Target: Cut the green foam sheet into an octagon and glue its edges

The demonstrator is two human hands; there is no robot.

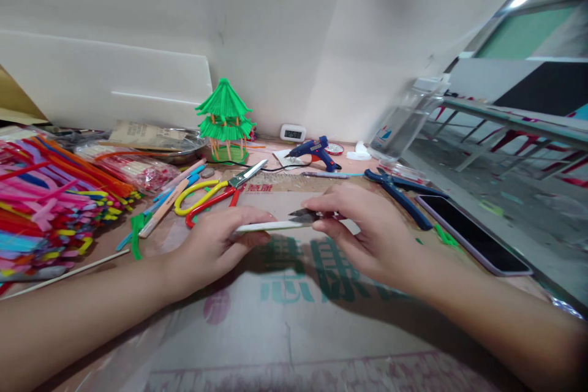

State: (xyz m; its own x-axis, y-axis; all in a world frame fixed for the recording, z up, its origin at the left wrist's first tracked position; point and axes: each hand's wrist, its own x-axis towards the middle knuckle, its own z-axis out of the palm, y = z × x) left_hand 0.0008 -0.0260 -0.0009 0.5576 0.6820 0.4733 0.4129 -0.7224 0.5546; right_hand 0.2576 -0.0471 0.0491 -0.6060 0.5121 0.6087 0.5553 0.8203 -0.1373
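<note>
Over the printed sheet, my left hand (229,236) pinches one end of a thin white strip (280,226) with a greenish lower edge. The strip runs level toward my right hand (356,220). Between my right thumb and fingers is a small dark pointed tool (302,216), its tips aimed left just above the strip. Most of this tool is hidden in the hand, so its kind is unclear. Scissors (236,180) with yellow and red handles lie beyond my left hand. Behind them stands a green two-tiered pagoda model (224,125).
Bundled colourful pipe cleaners (50,208) fill the left side. A blue glue gun (316,152) and a small digital clock (293,133) sit at the back. Blue-handled pliers (402,196), a phone (473,236) and a clear plastic jug (404,119) occupy the right.
</note>
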